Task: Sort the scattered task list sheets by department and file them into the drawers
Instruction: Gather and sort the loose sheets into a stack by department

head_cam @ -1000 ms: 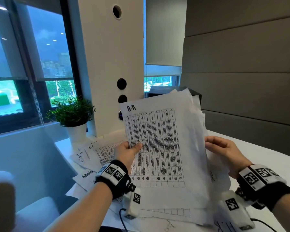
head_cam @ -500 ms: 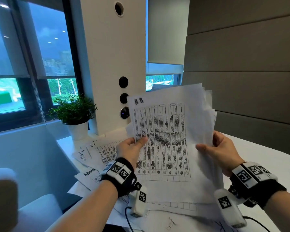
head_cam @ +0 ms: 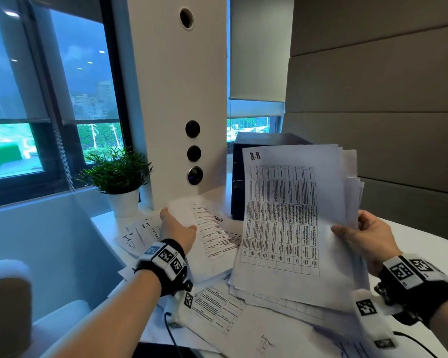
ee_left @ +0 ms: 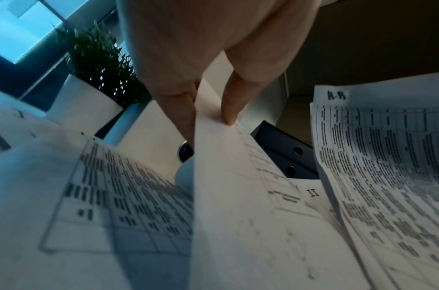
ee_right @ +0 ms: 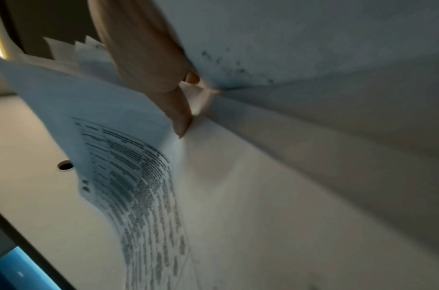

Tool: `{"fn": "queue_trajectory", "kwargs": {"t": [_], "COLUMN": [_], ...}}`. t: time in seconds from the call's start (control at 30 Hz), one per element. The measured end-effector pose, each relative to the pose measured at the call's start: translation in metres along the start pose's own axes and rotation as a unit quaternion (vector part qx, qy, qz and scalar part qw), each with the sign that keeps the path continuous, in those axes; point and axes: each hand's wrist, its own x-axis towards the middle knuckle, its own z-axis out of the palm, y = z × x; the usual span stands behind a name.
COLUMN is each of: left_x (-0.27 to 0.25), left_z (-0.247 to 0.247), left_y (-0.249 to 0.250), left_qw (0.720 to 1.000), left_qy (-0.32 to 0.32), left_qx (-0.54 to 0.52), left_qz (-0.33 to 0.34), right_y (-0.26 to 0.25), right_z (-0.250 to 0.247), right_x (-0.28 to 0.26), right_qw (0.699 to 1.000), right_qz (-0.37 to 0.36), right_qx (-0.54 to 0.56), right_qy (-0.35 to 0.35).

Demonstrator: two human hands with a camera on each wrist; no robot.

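My right hand (head_cam: pixel 352 229) grips the right edge of a stack of printed task sheets (head_cam: pixel 282 218); the top sheet is headed "H-R". In the right wrist view the thumb (ee_right: pixel 179 111) presses on the stack (ee_right: pixel 129 176). Off to the left, my left hand (head_cam: pixel 181 226) pinches a single sheet (head_cam: pixel 212 236) and holds it low over the table. In the left wrist view its fingers (ee_left: pixel 228 106) clamp that sheet (ee_left: pixel 238 196), marked "IT" near one corner. A dark drawer unit (head_cam: pixel 239 177) stands behind the stack, with round pulls on its drawers (ee_left: pixel 287 153).
Loose sheets marked "IT" (head_cam: pixel 140 233) and others (head_cam: pixel 217 308) lie scattered on the white table (head_cam: pixel 424 236). A potted plant (head_cam: pixel 117 174) stands at the back left beside a white pillar (head_cam: pixel 176 99). A chair back (head_cam: pixel 5 301) is at the lower left.
My left hand has let go of the stack's left edge and swung left, now holding a single sheet. The right hand alone now holds the stack, which has shifted right.
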Motion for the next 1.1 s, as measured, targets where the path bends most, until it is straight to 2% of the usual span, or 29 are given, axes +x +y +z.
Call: {"fn": "queue_trajectory", "kwargs": {"t": [0.17, 0.23, 0.4, 0.47, 0.57, 0.63, 0.7, 0.73, 0.77, 0.8, 0.87, 1.0, 1.1], "left_x": [0.006, 0.007, 0.003, 0.002, -0.016, -0.042, -0.069, -0.078, -0.084, -0.087, -0.088, -0.087, -0.078], "left_z": [-0.008, -0.013, -0.031, -0.031, -0.022, -0.012, -0.003, 0.003, 0.01, 0.017, 0.034, 0.062, 0.07], "left_y": [-0.001, -0.002, 0.011, 0.027, 0.067, 0.098, 0.123, 0.128, 0.129, 0.126, 0.108, 0.053, 0.038], "left_qw": [0.997, 0.997, 0.995, 0.996, 0.987, 0.952, 0.878, 0.845, 0.824, 0.814, 0.824, 0.91, 0.937], "left_qy": [-0.011, -0.019, 0.017, -0.002, -0.043, -0.088, -0.168, -0.202, -0.224, -0.239, -0.261, -0.237, -0.198], "left_qx": [0.033, 0.036, 0.099, 0.055, -0.096, -0.265, -0.434, -0.483, -0.51, -0.521, -0.501, -0.312, -0.229], "left_qz": [-0.065, -0.065, 0.015, 0.07, 0.125, 0.128, 0.115, 0.11, 0.102, 0.09, 0.034, -0.136, -0.173], "right_y": [0.002, 0.001, -0.001, 0.0, 0.002, 0.003, 0.002, 0.0, -0.003, -0.006, -0.012, -0.022, -0.021], "right_z": [-0.007, -0.01, -0.016, -0.016, -0.01, -0.006, -0.002, -0.001, -0.001, -0.001, -0.004, -0.014, -0.021], "right_x": [0.001, 0.0, -0.003, -0.003, -0.005, -0.007, -0.009, -0.011, -0.012, -0.014, -0.017, -0.02, -0.014], "right_qw": [1.0, 1.0, 0.999, 0.999, 0.999, 0.999, 0.999, 0.999, 0.999, 0.999, 0.999, 0.999, 0.998], "right_qz": [-0.007, -0.008, -0.001, 0.007, 0.009, 0.016, 0.027, 0.03, 0.032, 0.031, 0.027, 0.008, 0.016], "right_qx": [-0.011, -0.018, -0.034, -0.036, -0.038, -0.027, -0.016, -0.013, -0.013, -0.011, -0.006, -0.006, 0.006], "right_qy": [0.011, 0.009, 0.005, 0.013, 0.034, 0.042, 0.041, 0.039, 0.038, 0.036, 0.033, 0.034, 0.058]}}
